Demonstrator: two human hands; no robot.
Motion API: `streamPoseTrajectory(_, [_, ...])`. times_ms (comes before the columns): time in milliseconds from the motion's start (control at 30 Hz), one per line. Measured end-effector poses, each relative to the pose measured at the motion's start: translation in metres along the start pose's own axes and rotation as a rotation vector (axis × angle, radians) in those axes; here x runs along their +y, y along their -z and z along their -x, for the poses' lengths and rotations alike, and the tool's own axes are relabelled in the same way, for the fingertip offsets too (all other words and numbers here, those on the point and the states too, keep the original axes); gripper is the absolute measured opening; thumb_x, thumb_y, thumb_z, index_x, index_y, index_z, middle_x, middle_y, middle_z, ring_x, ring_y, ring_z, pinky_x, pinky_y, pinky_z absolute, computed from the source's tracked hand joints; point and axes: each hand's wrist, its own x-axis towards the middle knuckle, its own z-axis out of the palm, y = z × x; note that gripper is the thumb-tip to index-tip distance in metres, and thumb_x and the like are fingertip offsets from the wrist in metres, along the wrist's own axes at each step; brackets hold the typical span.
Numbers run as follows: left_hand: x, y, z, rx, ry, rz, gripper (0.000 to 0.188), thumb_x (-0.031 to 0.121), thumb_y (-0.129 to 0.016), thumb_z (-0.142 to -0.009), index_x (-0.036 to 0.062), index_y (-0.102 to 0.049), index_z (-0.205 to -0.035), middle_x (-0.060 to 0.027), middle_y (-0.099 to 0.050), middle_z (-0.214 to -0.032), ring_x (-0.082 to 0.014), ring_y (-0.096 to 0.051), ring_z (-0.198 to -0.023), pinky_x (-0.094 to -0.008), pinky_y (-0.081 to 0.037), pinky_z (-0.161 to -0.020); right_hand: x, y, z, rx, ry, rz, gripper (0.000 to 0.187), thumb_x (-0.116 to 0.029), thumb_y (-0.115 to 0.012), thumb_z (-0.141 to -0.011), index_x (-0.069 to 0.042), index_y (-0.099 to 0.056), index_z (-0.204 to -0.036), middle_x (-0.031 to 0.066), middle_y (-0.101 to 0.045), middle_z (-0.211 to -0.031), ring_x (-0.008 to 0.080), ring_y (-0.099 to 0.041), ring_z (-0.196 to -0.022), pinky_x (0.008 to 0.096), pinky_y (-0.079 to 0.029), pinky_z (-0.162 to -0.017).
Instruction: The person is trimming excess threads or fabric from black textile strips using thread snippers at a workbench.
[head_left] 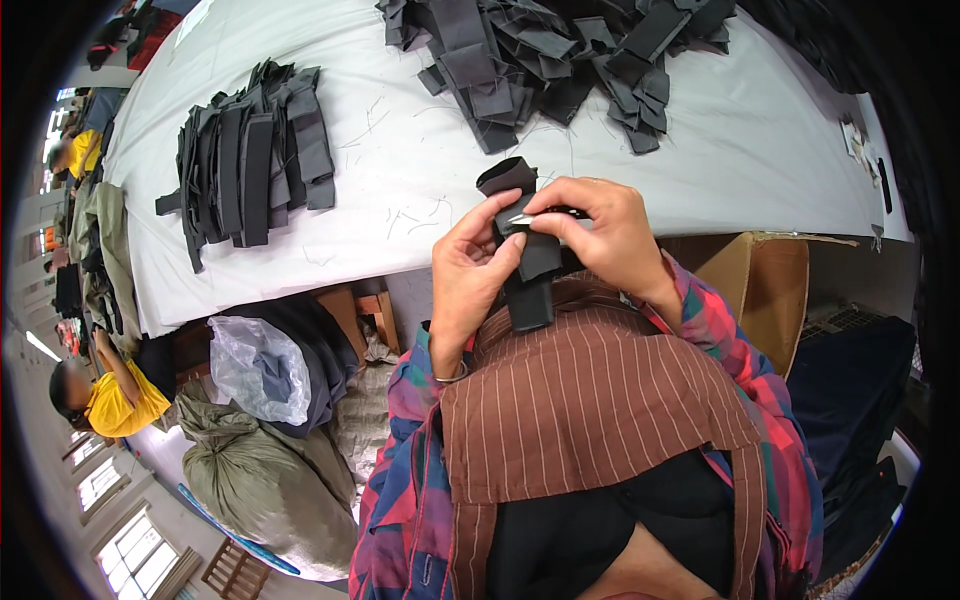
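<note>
My left hand [466,268] grips a dark grey fabric strip [529,298] between thumb and fingers, just past the table's near edge. The strip is looped over at its top and its lower end hangs down in front of the apron. In my right hand [612,232] is a pair of small thread snips [522,220], with a silver tip and a dark handle partly hidden by the fingers. Its tip lies against the strip, close to my left thumb and fingertips. What the tip touches is too small to make out.
A white-covered table [390,190] bears a stacked row of dark strips [245,165] at left and a loose heap of them [550,55] at the far middle. Below are a tied sack [260,480], a plastic bag [260,370] and a cardboard box [745,280]. People work at left.
</note>
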Motion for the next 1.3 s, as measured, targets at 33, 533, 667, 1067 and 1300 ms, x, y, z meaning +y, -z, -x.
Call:
streamPoseTrajectory(33, [0.0, 0.0, 0.0, -0.004, -0.001, 0.054, 0.043, -0.006, -0.059, -0.085, -0.0011, -0.053, -0.127, -0.0066, -0.063, -0.106, -0.0077, -0.059, -0.093, -0.0204, -0.047, -0.081, 0.002, -0.001, 0.001, 0.029, -0.171, -0.294, 0.014, -0.013, -0.07, -0.078, -0.007, -0.067, -0.089, 0.0052, -0.065, -0.074, 0.0151, -0.061, -0.067, 0.0281, -0.044, -0.061])
streamPoseTrajectory(533, [0.003, 0.003, 0.002, 0.078, 0.029, 0.189, 0.042, -0.009, -0.049, -0.084, -0.0044, -0.052, -0.125, -0.0089, -0.061, -0.107, -0.0091, -0.058, -0.092, -0.0215, -0.046, -0.081, -0.01, 0.025, 0.009, -0.091, -0.22, 0.025, 0.012, -0.008, -0.067, -0.08, -0.002, -0.067, -0.09, 0.009, -0.068, -0.076, 0.0158, -0.064, -0.069, 0.0261, -0.048, -0.065])
streamPoseTrajectory(667, [0.004, 0.003, 0.003, 0.067, 0.032, 0.188, 0.04, -0.009, -0.049, -0.084, -0.0055, -0.053, -0.123, -0.0097, -0.061, -0.109, -0.0097, -0.057, -0.094, -0.0218, -0.046, -0.082, -0.01, 0.024, 0.01, -0.084, -0.228, 0.006, 0.011, -0.009, -0.067, -0.08, -0.002, -0.067, -0.089, 0.0093, -0.068, -0.077, 0.0169, -0.065, -0.069, 0.0267, -0.049, -0.064])
streamPoseTrajectory(1067, [-0.002, 0.005, 0.001, 0.025, 0.044, 0.158, 0.037, -0.006, -0.049, -0.084, -0.0045, -0.055, -0.12, -0.0102, -0.061, -0.109, -0.0106, -0.059, -0.092, -0.0224, -0.048, -0.08, -0.013, 0.016, 0.009, -0.025, -0.18, 0.104, 0.011, -0.012, -0.069, -0.079, -0.004, -0.067, -0.086, 0.0087, -0.068, -0.078, 0.0223, -0.065, -0.068, 0.0297, -0.049, -0.061])
streamPoseTrajectory(1300, [-0.005, 0.007, 0.001, 0.043, 0.062, 0.236, 0.038, -0.006, -0.048, -0.084, -0.0042, -0.055, -0.121, -0.0108, -0.061, -0.112, -0.0117, -0.059, -0.095, -0.0234, -0.048, -0.083, -0.007, 0.011, 0.01, 0.059, -0.071, 0.116, 0.008, -0.017, -0.067, -0.079, -0.009, -0.066, -0.082, 0.0056, -0.066, -0.072, 0.0246, -0.063, -0.065, 0.0333, -0.047, -0.056])
